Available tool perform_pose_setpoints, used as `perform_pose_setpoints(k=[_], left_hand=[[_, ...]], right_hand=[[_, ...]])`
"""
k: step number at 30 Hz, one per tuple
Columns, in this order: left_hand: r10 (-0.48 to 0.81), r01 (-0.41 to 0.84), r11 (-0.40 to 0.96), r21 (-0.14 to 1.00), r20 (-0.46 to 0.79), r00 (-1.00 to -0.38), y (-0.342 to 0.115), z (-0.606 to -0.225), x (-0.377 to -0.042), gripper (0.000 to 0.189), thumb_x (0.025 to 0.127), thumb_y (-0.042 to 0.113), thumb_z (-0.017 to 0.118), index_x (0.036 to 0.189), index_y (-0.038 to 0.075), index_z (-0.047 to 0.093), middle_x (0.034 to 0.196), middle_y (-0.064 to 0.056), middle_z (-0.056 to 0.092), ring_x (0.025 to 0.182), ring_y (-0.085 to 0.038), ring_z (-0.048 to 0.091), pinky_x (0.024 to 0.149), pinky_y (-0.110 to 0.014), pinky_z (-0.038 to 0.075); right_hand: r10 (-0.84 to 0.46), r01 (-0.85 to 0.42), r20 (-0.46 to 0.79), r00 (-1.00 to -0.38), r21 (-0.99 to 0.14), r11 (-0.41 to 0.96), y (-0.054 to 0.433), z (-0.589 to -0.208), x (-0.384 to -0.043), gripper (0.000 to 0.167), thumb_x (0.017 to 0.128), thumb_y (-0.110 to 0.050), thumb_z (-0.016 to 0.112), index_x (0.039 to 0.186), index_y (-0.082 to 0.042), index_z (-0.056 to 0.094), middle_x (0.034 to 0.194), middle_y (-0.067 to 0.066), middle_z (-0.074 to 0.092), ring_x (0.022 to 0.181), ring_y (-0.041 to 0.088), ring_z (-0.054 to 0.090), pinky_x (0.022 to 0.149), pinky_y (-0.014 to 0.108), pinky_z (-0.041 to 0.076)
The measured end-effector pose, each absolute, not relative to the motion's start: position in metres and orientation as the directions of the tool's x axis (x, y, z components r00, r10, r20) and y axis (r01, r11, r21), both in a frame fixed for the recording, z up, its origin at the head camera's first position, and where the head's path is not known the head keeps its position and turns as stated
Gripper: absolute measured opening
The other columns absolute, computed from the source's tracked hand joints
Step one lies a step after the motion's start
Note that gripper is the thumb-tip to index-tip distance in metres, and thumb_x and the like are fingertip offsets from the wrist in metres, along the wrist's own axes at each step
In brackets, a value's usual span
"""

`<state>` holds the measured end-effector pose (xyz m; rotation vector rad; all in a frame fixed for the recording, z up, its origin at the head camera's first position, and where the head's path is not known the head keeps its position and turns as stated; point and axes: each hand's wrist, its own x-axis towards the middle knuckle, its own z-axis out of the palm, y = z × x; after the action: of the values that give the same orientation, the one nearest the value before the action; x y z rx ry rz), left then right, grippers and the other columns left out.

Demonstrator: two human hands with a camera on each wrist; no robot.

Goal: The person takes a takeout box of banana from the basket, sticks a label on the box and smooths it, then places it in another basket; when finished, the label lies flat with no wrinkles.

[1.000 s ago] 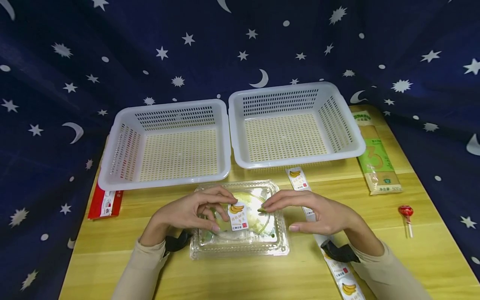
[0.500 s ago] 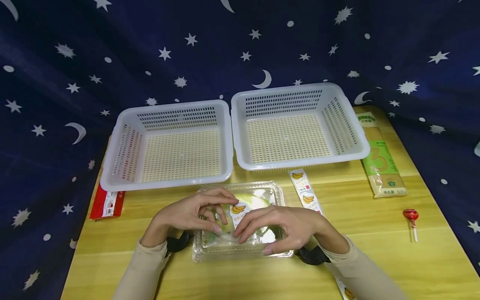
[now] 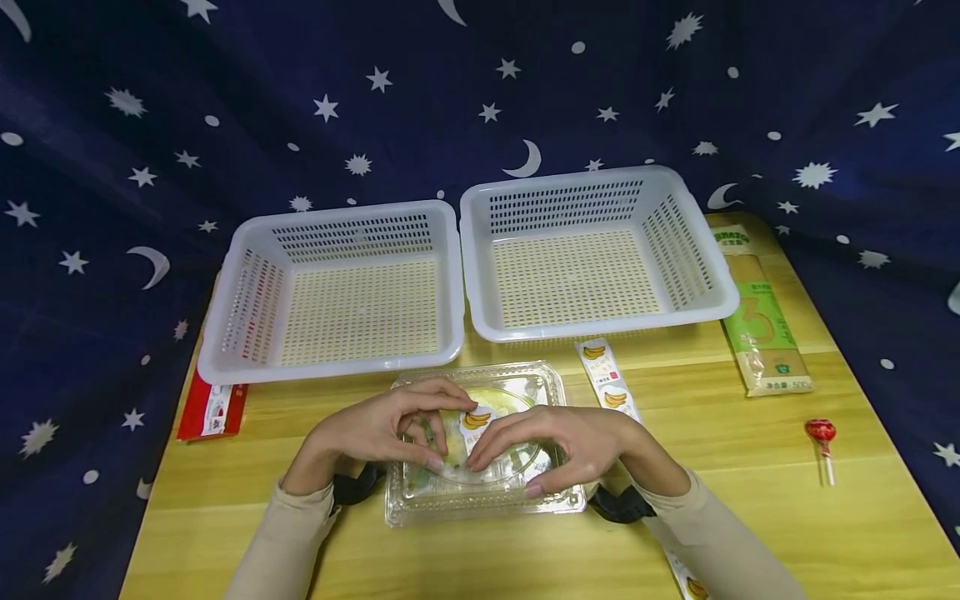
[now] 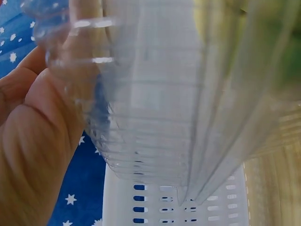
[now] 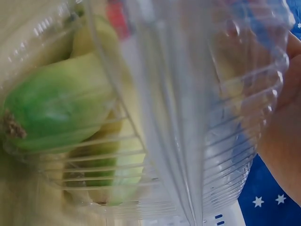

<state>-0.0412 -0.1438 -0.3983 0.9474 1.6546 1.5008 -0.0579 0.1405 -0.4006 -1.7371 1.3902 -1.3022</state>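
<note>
A clear plastic clamshell box sits on the table, lid down, with green and pale-yellow produce visible through its wall in the right wrist view. On its lid lies a white label printed with bananas. My left hand rests over the lid's left part, its index fingertip at the label's upper corner and its thumb lower down. My right hand reaches across from the right; its fingertips press on the label's lower part and hide it, while the thumb lies near the lid's front right.
Two white baskets stand side by side behind the box. A strip of banana labels runs under my right forearm. Farther right are a green-and-brown packet and a red lollipop. A red packet lies partly under the left basket.
My right hand has moved left and down from the box's right side onto the label, covering its lower half. The left hand has stayed in place.
</note>
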Motion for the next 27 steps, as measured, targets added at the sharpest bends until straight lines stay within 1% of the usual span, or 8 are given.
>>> perform_pose_setpoints(k=[5, 9, 12, 14, 17, 18, 23, 27], left_hand=[[0.862, 0.059, 0.082, 0.995, -0.041, -0.505, -0.1454, -0.3963, -0.0401, 0.068, 0.089, 0.006, 0.070, 0.147, -0.003, 0.036, 0.150, -0.021, 0.030, 0.091, -0.037, 0.065, 0.070, -0.035, 0.061], [0.857, 0.050, 0.061, 0.997, -0.027, -0.514, -0.1476, -0.3944, -0.0403, 0.069, 0.090, 0.004, 0.069, 0.148, -0.002, 0.033, 0.153, -0.023, 0.028, 0.091, -0.037, 0.064, 0.068, -0.036, 0.061], [0.869, 0.035, 0.059, 0.998, -0.034, -0.494, -0.1484, -0.3939, -0.0407, 0.068, 0.090, 0.004, 0.069, 0.148, -0.002, 0.034, 0.147, -0.025, 0.035, 0.086, -0.032, 0.067, 0.065, -0.035, 0.060], [0.881, 0.032, 0.066, 0.997, -0.043, -0.471, -0.1481, -0.3941, -0.0411, 0.067, 0.090, 0.006, 0.069, 0.148, -0.001, 0.035, 0.143, -0.025, 0.039, 0.085, -0.025, 0.069, 0.064, -0.034, 0.060], [0.892, 0.033, 0.077, 0.997, -0.054, -0.450, -0.1471, -0.3951, -0.0416, 0.066, 0.091, 0.008, 0.068, 0.148, -0.001, 0.036, 0.141, -0.025, 0.041, 0.084, -0.018, 0.070, 0.063, -0.034, 0.060], [0.893, 0.034, 0.074, 0.997, -0.051, -0.447, -0.1470, -0.3957, -0.0417, 0.066, 0.091, 0.008, 0.068, 0.148, -0.001, 0.036, 0.144, -0.024, 0.039, 0.085, -0.017, 0.069, 0.063, -0.035, 0.061], [0.898, 0.033, 0.044, 0.998, -0.025, -0.440, -0.1476, -0.3974, -0.0419, 0.067, 0.091, 0.007, 0.068, 0.148, -0.003, 0.034, 0.146, -0.027, 0.036, 0.085, -0.016, 0.069, 0.062, -0.036, 0.060], [0.897, 0.020, 0.048, 0.999, -0.034, -0.440, -0.1486, -0.3969, -0.0416, 0.067, 0.091, 0.007, 0.068, 0.148, -0.003, 0.034, 0.146, -0.026, 0.035, 0.084, -0.015, 0.069, 0.062, -0.035, 0.060]], right_hand=[[-0.948, -0.399, 0.320, -0.004, -0.869, -0.291, 0.1412, -0.4012, -0.0589, 0.049, 0.091, -0.006, 0.060, 0.138, 0.002, 0.047, 0.134, 0.019, 0.056, 0.132, 0.024, 0.050, 0.113, 0.038, 0.039], [-0.951, -0.396, 0.310, -0.008, -0.874, -0.281, 0.1418, -0.4025, -0.0591, 0.048, 0.093, -0.008, 0.059, 0.138, 0.002, 0.047, 0.135, 0.019, 0.056, 0.131, 0.023, 0.050, 0.113, 0.038, 0.040], [-0.952, -0.392, 0.305, -0.012, -0.878, -0.277, 0.1421, -0.4033, -0.0588, 0.048, 0.092, -0.008, 0.058, 0.138, 0.002, 0.047, 0.135, 0.019, 0.056, 0.131, 0.023, 0.050, 0.112, 0.038, 0.040], [-0.954, -0.395, 0.301, -0.010, -0.877, -0.273, 0.1425, -0.4035, -0.0589, 0.048, 0.093, -0.008, 0.058, 0.139, 0.001, 0.047, 0.135, 0.018, 0.056, 0.131, 0.023, 0.050, 0.113, 0.038, 0.040], [-0.960, -0.395, 0.280, -0.017, -0.883, -0.251, 0.1432, -0.4036, -0.0586, 0.048, 0.093, -0.010, 0.056, 0.139, 0.000, 0.047, 0.135, 0.017, 0.056, 0.132, 0.022, 0.050, 0.113, 0.038, 0.040], [-0.962, -0.397, 0.273, -0.018, -0.885, -0.243, 0.1434, -0.4035, -0.0585, 0.048, 0.094, -0.011, 0.056, 0.139, -0.001, 0.047, 0.136, 0.017, 0.056, 0.132, 0.021, 0.049, 0.113, 0.038, 0.040], [-0.969, -0.407, 0.245, -0.022, -0.888, -0.215, 0.1437, -0.4028, -0.0584, 0.048, 0.094, -0.012, 0.056, 0.140, -0.003, 0.047, 0.138, 0.014, 0.055, 0.133, 0.019, 0.048, 0.113, 0.036, 0.039], [-0.966, -0.406, 0.258, -0.006, -0.883, -0.234, 0.1420, -0.4013, -0.0591, 0.047, 0.094, -0.012, 0.055, 0.139, -0.001, 0.047, 0.138, 0.013, 0.055, 0.133, 0.020, 0.049, 0.113, 0.037, 0.039]])
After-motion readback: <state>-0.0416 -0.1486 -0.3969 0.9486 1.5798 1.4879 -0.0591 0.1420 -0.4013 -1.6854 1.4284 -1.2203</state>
